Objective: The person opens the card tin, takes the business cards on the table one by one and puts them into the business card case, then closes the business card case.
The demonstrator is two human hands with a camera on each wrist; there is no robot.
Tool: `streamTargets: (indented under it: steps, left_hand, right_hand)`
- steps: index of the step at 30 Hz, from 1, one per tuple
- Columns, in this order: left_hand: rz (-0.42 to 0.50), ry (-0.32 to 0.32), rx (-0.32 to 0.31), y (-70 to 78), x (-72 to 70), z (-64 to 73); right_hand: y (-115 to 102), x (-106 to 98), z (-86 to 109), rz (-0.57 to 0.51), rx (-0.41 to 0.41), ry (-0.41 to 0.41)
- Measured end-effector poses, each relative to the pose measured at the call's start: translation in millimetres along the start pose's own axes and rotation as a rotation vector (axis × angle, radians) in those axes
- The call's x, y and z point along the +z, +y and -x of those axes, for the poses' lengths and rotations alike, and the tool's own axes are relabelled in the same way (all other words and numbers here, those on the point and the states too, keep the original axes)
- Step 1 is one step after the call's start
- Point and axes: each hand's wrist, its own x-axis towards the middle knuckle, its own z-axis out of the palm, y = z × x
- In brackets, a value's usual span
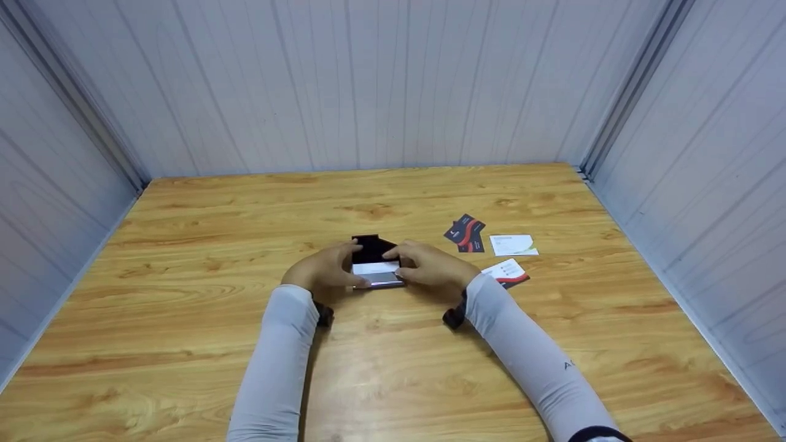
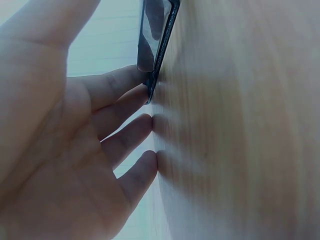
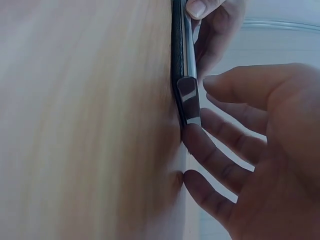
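A business card case (image 1: 384,278) lies unfolded on the table, its black flap (image 1: 368,250) on the far side and its shiny metal tray on the near side. A white card (image 1: 374,268) shows in the tray. My left hand (image 1: 325,265) holds the case at its left end, thumb on the near corner and fingers by the flap. At the right end, my right hand (image 1: 433,265) touches the case (image 3: 189,97) with loosely bent fingers. In the right wrist view, its thumb is held just off the metal.
Right of my hands, two dark cards with red stripes (image 1: 470,232) overlap. Beside them lies a white card with a green corner (image 1: 514,244). Another white and red card (image 1: 509,272) is partly covered by my right forearm. Pale panel walls (image 1: 368,86) enclose the wooden table (image 1: 184,344).
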Motion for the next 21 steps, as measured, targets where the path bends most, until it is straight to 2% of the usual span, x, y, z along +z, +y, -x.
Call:
streamTargets:
  steps: [12, 21]
  left_hand:
    - [-0.016, 0.003, 0.005, -0.7, -1.8, 0.7]
    - [0.020, 0.001, 0.002, -0.1, 0.2, 3.3]
  right_hand:
    - [3.9, -18.6, 11.2, -0.102, 0.083, 0.035]
    - [11.3, -50.5, 37.5, -0.048, 0.153, 0.055]
